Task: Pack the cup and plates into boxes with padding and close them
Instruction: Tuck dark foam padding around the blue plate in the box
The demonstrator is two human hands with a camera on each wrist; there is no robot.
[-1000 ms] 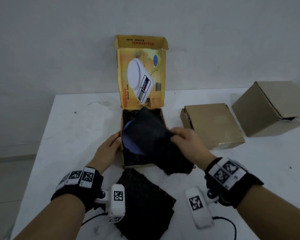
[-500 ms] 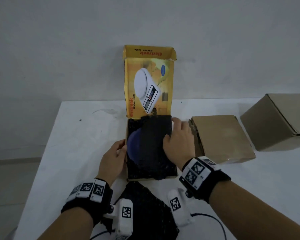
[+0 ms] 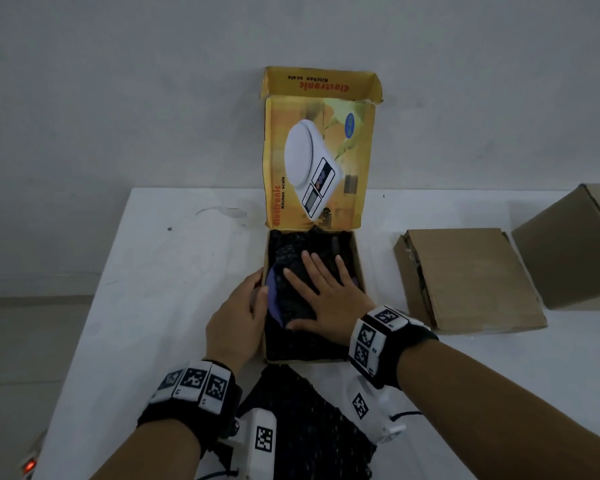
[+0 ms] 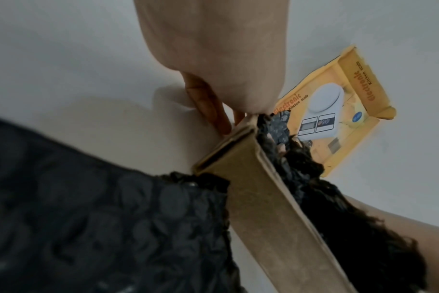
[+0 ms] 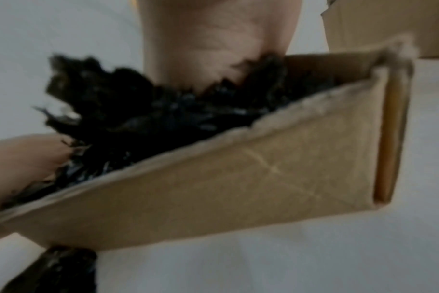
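The yellow kitchen-scale box (image 3: 359,271) stands open on the white table, its lid (image 3: 317,150) upright. Inside, black bubble-wrap padding (image 3: 291,251) covers a purple plate (image 3: 274,299); only the plate's left edge shows. My right hand (image 3: 321,289) lies flat on the padding, fingers straight and spread, pressing down. My left hand (image 3: 238,313) rests against the box's left wall with its thumb at the rim by the plate's edge. In the left wrist view the left fingers (image 4: 208,103) lie along the outside of the cardboard wall (image 4: 263,198). The right wrist view is blurred; it shows the box wall (image 5: 238,178) and padding (image 5: 150,111).
A second sheet of black bubble wrap (image 3: 309,427) lies on the table just in front of the box, between my wrists. A flat closed cardboard box (image 3: 471,278) sits to the right, and a bigger cardboard box (image 3: 575,244) beyond it at the table's right edge.
My right hand has laid the black padding down over the plate and slid from the box's right side to its middle, now pressing flat. The left hand stays at the left wall.
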